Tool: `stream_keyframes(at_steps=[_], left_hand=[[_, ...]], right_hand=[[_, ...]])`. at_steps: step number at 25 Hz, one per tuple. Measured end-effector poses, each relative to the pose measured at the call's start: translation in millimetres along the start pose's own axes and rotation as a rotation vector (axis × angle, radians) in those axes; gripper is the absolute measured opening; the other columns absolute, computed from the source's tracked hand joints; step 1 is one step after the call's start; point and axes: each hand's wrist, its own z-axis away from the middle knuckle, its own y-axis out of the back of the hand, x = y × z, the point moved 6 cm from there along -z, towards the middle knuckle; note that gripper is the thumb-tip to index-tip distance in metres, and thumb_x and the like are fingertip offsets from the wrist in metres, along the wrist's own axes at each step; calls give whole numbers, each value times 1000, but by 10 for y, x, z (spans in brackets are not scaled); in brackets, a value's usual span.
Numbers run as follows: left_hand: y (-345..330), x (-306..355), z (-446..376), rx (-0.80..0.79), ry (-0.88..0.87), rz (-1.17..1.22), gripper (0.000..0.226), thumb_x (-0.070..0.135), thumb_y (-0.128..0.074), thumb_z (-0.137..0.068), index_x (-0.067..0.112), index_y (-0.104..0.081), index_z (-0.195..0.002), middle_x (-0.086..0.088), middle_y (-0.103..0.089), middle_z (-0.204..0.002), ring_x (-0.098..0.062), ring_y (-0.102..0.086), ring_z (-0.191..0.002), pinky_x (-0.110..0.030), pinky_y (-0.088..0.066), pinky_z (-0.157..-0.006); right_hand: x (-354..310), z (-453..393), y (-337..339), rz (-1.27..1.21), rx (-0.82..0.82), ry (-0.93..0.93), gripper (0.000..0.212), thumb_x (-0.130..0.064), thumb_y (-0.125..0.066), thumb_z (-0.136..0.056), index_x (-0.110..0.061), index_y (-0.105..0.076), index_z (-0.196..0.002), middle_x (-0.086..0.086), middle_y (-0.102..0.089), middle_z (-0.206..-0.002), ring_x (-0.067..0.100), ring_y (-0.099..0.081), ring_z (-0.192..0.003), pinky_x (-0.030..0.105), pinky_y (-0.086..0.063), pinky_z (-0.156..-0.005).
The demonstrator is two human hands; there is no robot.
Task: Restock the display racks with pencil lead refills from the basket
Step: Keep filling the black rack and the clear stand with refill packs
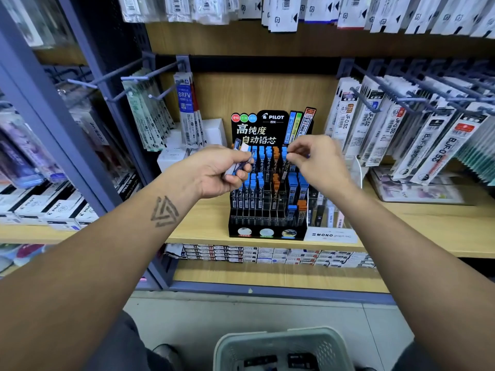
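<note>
left hand point(222, 170) clamps refill cases point(242, 159) | right hand point(316, 162) pinches one, blurred | risk: wrong rack point(267, 188) slot

— What can't you make out?
— The pale green perforated plastic basket point(281, 344) is cut off by the bottom edge; the dark packs inside are too blurred to read.
— And the hands?
— The left hand point(222, 170) covers most of the slim lead cases point(241, 156) it grips, so their count is unclear. The right hand point(313, 162) hides whatever its fingertips pinch.
— The labels?
— Slot labels on the black tiered Pilot display rack point(267, 210) are too small.
</note>
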Motion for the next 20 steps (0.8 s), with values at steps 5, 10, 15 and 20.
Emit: stream_keyframes(at_steps=[5, 10, 15, 20], left_hand=[[-58, -35, -20, -7, 5, -11, 17, 14, -51, -103, 6, -57, -89, -4, -52, -67, -7, -42, -45, -13, -28, -33], [-86, -44, -22, -2, 6, -11, 16, 13, -52, -102, 4, -58, -90, -5, -53, -68, -8, -42, -47, -13, -28, -33], [-129, -59, -35, -2, 8, 4, 14, 13, -53, -102, 5, -58, -91, -6, -55, -67, -8, -45, -46, -13, -29, -33], [-259, -156, -47, -22, 21, 41, 14, 14, -57, -101, 4, -59, -91, -8, -54, -68, -10, -47, -51, -12, -33, -35]], right_hand=[[32, 34, -238, 170, -60, 60, 9, -20, -76, -89, -21, -78, -97, -3, -73, -96, 18, -66, -89, 43, -57, -86], [62, 53, -295, 287, -75, 84, 12, -21, -71, -92, -18, -79, -102, 1, -72, -103, 23, -64, -98, 41, -54, -90], [48, 67, -280, 389, -67, 130, 15, -19, -68, -94, -17, -78, -104, 3, -73, -106, 26, -65, -101, 45, -53, -93], [94, 120, -109, -245, -31, -178, 10, -17, -68, -93, -13, -78, -95, 2, -74, -88, 13, -65, -77, 26, -51, -73]])
